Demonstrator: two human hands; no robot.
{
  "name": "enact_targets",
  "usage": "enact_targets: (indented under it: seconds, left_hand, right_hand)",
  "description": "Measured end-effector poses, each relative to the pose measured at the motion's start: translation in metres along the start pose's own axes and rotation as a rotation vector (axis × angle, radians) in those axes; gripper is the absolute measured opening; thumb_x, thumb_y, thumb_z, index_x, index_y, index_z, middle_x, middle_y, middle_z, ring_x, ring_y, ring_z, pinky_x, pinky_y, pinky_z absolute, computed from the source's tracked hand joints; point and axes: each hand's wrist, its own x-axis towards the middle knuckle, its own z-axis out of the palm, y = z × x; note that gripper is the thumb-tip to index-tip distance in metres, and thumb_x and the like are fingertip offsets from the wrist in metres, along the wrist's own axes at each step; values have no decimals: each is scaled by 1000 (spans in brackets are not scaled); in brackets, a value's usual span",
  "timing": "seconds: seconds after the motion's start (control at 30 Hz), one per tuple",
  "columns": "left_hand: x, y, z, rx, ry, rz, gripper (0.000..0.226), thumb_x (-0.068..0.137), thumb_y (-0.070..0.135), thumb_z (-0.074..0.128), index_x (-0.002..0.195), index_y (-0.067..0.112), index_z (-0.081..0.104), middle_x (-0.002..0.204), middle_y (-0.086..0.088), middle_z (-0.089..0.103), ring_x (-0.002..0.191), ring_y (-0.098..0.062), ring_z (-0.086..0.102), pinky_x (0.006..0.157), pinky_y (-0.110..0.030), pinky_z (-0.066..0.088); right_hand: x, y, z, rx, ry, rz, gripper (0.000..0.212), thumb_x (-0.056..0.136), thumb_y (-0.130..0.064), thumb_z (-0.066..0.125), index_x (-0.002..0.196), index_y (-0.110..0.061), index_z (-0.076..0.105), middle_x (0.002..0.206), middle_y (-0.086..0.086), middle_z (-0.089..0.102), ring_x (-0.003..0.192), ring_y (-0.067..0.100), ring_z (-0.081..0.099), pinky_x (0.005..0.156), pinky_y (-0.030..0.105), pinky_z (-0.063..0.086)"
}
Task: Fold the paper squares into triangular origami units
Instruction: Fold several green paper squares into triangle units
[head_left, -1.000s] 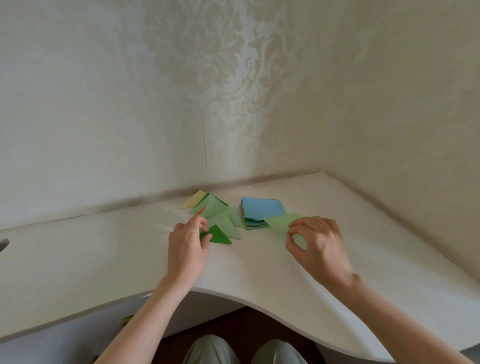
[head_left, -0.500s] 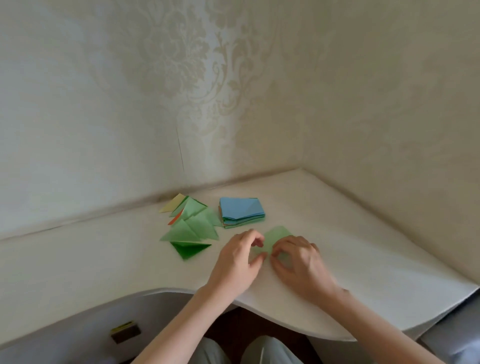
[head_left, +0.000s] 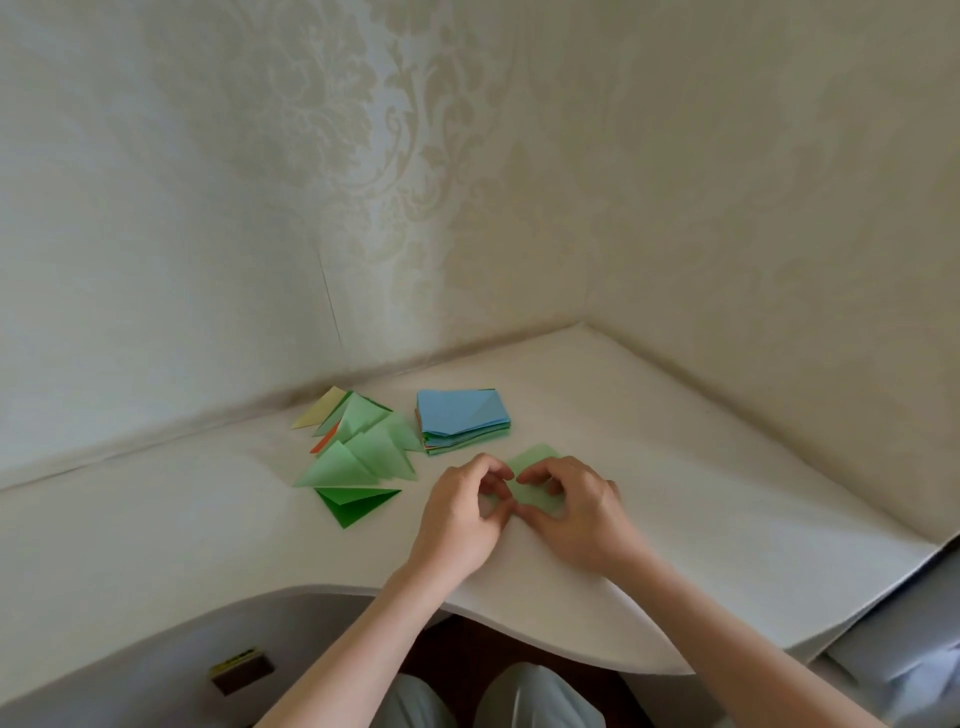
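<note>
A light green paper square (head_left: 531, 462) lies on the white table (head_left: 701, 467), mostly hidden under my two hands. My left hand (head_left: 462, 512) and my right hand (head_left: 571, 506) meet over it, fingers curled and fingertips pinching its near edges. Behind them stands a stack of paper squares (head_left: 462, 418) with a blue sheet on top. To the left lies a heap of folded triangles (head_left: 363, 449), mostly light green, with one dark green, one yellow and an orange tip showing.
The table sits in a corner, with wallpapered walls (head_left: 727, 208) behind and to the right. Its curved front edge (head_left: 571, 644) runs just under my forearms. A small dark box (head_left: 241, 670) lies below the table at the left.
My left hand left the triangle heap and came right to join my right hand on the light green square, which my right hand pulled off beside the stack toward me.
</note>
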Motion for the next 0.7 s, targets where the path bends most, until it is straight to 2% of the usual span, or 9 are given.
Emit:
enact_targets:
  seconds: [0.13, 0.27, 0.33, 0.47, 0.6, 0.7]
  left_hand:
    - [2, 0, -5, -97, -28, -54, 24, 77, 6, 70, 91, 24, 62, 78, 12, 68, 75, 1, 58, 67, -10, 38]
    - [1, -1, -9, -142, -36, -73, 23, 77, 3, 69, 89, 22, 63, 79, 12, 70, 75, 1, 60, 68, -9, 39]
    - [2, -2, -10, -160, -48, -75, 23, 79, 2, 67, 90, 22, 64, 81, 12, 71, 76, 1, 60, 69, -9, 40]
    - [2, -4, -18, -184, -147, -67, 31, 81, -2, 57, 100, 22, 63, 90, 13, 70, 84, 2, 59, 76, -11, 41]
    - [-2, -5, -23, -120, -210, 26, 44, 76, -4, 54, 106, 28, 60, 102, 16, 65, 97, 2, 55, 84, -10, 40]
    - [-6, -7, -23, -13, -168, 126, 41, 76, 1, 57, 107, 27, 62, 106, 18, 61, 105, 2, 50, 89, -8, 35]
  right_hand:
    - [8, -3, -6, 0, -130, 93, 30, 76, -35, 73, 102, -38, 59, 94, -21, 52, 91, 3, 49, 97, 31, 38]
    - [10, 2, -9, 45, -168, 81, 32, 74, -29, 74, 80, -50, 51, 85, -25, 52, 87, 3, 50, 95, 31, 41]
    - [9, 5, -10, 45, -181, 51, 29, 74, -32, 74, 76, -52, 53, 86, -23, 53, 85, -1, 51, 91, 28, 42]
    - [8, 3, -7, 24, -141, 35, 9, 76, -44, 71, 80, -40, 64, 94, -15, 59, 87, 2, 54, 86, 28, 43]
    - [2, -1, 1, -128, -91, 7, 18, 90, -41, 56, 95, -28, 66, 108, -13, 51, 102, 11, 48, 84, 28, 27]
    - [1, 2, -3, -105, -130, -25, 15, 93, -34, 51, 95, -26, 64, 105, -14, 50, 104, 13, 48, 86, 30, 29]
